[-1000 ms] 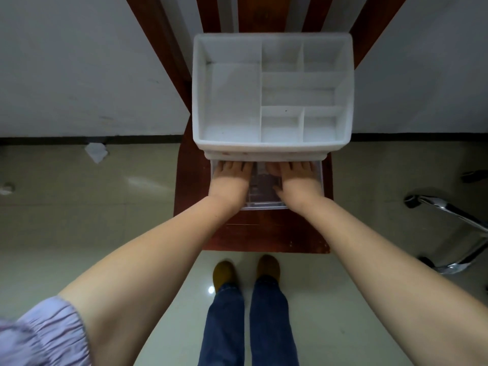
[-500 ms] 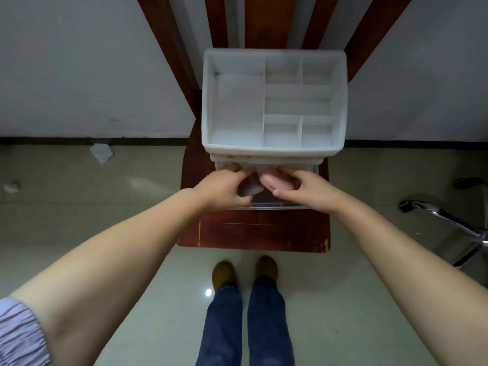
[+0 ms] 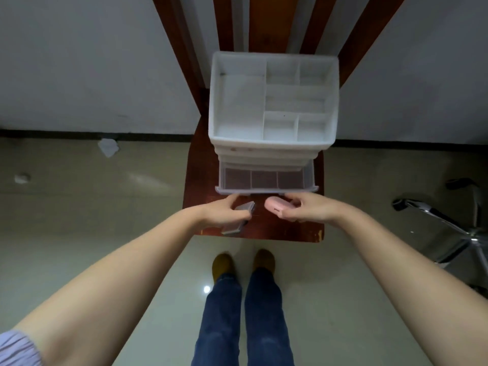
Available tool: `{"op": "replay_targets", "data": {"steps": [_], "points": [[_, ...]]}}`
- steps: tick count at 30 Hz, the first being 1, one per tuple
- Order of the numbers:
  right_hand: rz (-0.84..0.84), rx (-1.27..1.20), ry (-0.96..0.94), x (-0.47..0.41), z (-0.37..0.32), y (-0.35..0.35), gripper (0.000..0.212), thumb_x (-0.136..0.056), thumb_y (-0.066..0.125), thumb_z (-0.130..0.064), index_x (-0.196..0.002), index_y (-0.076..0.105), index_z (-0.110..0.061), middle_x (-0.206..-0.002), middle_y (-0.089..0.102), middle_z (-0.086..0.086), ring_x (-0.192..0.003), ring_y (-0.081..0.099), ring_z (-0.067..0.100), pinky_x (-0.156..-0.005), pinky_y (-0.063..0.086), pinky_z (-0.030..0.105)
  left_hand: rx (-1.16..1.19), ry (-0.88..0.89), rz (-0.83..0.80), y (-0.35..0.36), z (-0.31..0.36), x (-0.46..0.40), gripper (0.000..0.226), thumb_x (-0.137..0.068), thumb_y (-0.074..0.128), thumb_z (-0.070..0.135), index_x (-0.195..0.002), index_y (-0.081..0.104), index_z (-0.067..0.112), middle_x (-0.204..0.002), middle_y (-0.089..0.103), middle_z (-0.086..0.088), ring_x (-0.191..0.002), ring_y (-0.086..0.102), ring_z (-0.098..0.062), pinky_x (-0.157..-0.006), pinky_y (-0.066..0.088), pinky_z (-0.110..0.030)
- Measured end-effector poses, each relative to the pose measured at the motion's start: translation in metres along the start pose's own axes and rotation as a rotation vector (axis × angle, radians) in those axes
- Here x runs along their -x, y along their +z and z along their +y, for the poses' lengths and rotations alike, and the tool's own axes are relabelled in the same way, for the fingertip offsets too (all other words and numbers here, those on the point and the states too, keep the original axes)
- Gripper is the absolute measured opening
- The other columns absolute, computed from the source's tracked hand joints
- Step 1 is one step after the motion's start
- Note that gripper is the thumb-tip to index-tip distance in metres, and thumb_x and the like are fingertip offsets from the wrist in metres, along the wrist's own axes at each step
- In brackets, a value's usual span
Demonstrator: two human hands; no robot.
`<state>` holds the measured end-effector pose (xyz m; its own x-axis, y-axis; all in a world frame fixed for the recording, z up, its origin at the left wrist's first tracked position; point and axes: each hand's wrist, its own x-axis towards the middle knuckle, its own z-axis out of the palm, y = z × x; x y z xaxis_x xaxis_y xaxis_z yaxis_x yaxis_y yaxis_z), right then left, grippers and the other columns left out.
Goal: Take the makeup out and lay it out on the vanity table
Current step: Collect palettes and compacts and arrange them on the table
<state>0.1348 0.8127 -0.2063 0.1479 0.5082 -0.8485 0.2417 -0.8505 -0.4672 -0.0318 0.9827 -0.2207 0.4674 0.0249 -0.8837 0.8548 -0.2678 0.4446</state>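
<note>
A white plastic organiser (image 3: 273,143) with bare top compartments stands on a small dark red wooden table (image 3: 202,186). Its clear bottom drawer (image 3: 266,190) is pulled out toward me and its divided sections look bare. My left hand (image 3: 224,213) grips a flat grey rectangular makeup case (image 3: 244,208) just in front of the drawer, above the table's front part. My right hand (image 3: 303,208) holds a rounded pink makeup case (image 3: 276,204) beside it. The two cases are a short gap apart.
The table's front edge (image 3: 264,237) lies just below my hands, with my feet and jeans beyond it on the tiled floor. A chrome chair base (image 3: 449,228) stands at the right. Crumpled paper scraps (image 3: 107,147) lie on the floor at the left. A wall is behind.
Both hands reached into the open drawer, closed on one case each, and drew back toward me. The cases are now out of the drawer, above the table's front part.
</note>
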Motion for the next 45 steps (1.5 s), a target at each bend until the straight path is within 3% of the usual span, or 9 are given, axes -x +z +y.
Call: {"op": "replay_targets", "data": {"steps": [3,9,13,17,21,27,33,39,45], "points": [[0.079,0.06,-0.073,-0.01,-0.007,-0.011,0.082,-0.083,0.065,-0.04,-0.15,0.022,-0.015,-0.149,0.036,0.005,-0.131,0.041,0.019,-0.1,0.031,0.021,-0.058,0.013,0.044,-0.013,0.013,-0.005,0.087,-0.085,0.054,0.043,-0.151,0.001,0.027,-0.151,0.032,-0.009,-0.134,0.038,-0.023,-0.112,0.03,-0.033],[0.194,0.126,-0.092,-0.035,-0.019,-0.025,0.084,-0.078,0.067,-0.042,-0.146,0.027,-0.013,-0.146,0.039,0.007,-0.13,0.042,0.022,-0.105,0.035,0.028,-0.319,-0.011,0.243,-0.039,0.035,-0.02,0.09,-0.084,0.055,0.048,-0.15,-0.004,0.031,-0.147,0.026,-0.022,-0.132,0.035,-0.037,-0.109,0.033,-0.039],[0.238,0.213,-0.048,-0.032,-0.026,-0.023,0.081,-0.075,0.07,-0.044,-0.141,0.035,-0.012,-0.143,0.035,0.014,-0.129,0.038,0.028,-0.109,0.035,0.032,-0.374,0.031,0.284,-0.041,0.038,-0.008,0.088,-0.083,0.058,0.046,-0.15,0.005,0.029,-0.142,0.03,-0.021,-0.129,0.035,-0.037,-0.104,0.035,-0.038],[0.301,0.307,0.005,-0.004,-0.044,-0.009,0.08,-0.073,0.07,-0.047,-0.135,0.04,-0.007,-0.136,0.029,0.016,-0.125,0.037,0.033,-0.108,0.034,0.037,-0.368,0.041,0.397,-0.029,0.022,0.034,0.087,-0.074,0.066,0.042,-0.143,0.024,0.009,-0.127,0.039,-0.017,-0.123,0.039,-0.034,-0.1,0.04,-0.04],[0.385,0.37,-0.143,0.036,-0.087,0.007,0.08,-0.071,0.071,-0.041,-0.135,0.037,-0.007,-0.13,0.031,0.013,-0.125,0.033,0.031,-0.103,0.035,0.035,-0.342,0.091,0.622,-0.026,0.004,0.1,0.056,-0.071,0.066,0.038,-0.115,0.046,0.008,-0.105,0.038,-0.005,-0.113,0.042,-0.027,-0.093,0.044,-0.04],[0.435,0.573,-0.537,0.079,-0.162,0.035,0.076,-0.073,0.069,-0.039,-0.134,0.037,-0.009,-0.128,0.036,0.009,-0.124,0.034,0.027,-0.1,0.04,0.036,-0.274,0.017,0.888,-0.009,-0.034,0.191,0.058,-0.073,0.064,0.041,-0.118,0.044,0.01,-0.114,0.04,-0.007,-0.114,0.039,-0.024,-0.087,0.044,-0.037],[0.365,0.914,-0.933,0.117,-0.221,0.094,0.079,-0.074,0.069,-0.037,-0.138,0.032,-0.008,-0.134,0.033,0.01,-0.125,0.034,0.029,-0.092,0.046,0.038,-0.046,-0.236,1.13,0.068,-0.089,0.276,0.061,-0.072,0.063,0.036,-0.124,0.04,0.012,-0.119,0.038,-0.005,-0.116,0.038,-0.024,-0.086,0.045,-0.036],[0.098,1.228,-1.229,0.173,-0.255,0.202,0.073,-0.076,0.067,-0.038,-0.135,0.033,-0.012,-0.132,0.033,0.009,-0.123,0.033,0.027,-0.081,0.049,0.036,0.247,-0.555,1.337,0.188,-0.136,0.357,0.06,-0.073,0.063,0.037,-0.122,0.041,0.011,-0.121,0.041,-0.009,-0.118,0.041,-0.027,-0.093,0.042,-0.036],[-0.175,1.378,-1.542,0.255,-0.238,0.341,0.068,-0.075,0.067,-0.038,-0.13,0.039,-0.011,-0.129,0.037,0.01,-0.121,0.037,0.03,-0.091,0.043,0.037,0.484,-0.818,1.492,0.342,-0.167,0.429,0.073,-0.07,0.067,0.041,-0.131,0.037,0.013,-0.126,0.039,-0.008,-0.124,0.037,-0.027,-0.098,0.04,-0.037]]}}
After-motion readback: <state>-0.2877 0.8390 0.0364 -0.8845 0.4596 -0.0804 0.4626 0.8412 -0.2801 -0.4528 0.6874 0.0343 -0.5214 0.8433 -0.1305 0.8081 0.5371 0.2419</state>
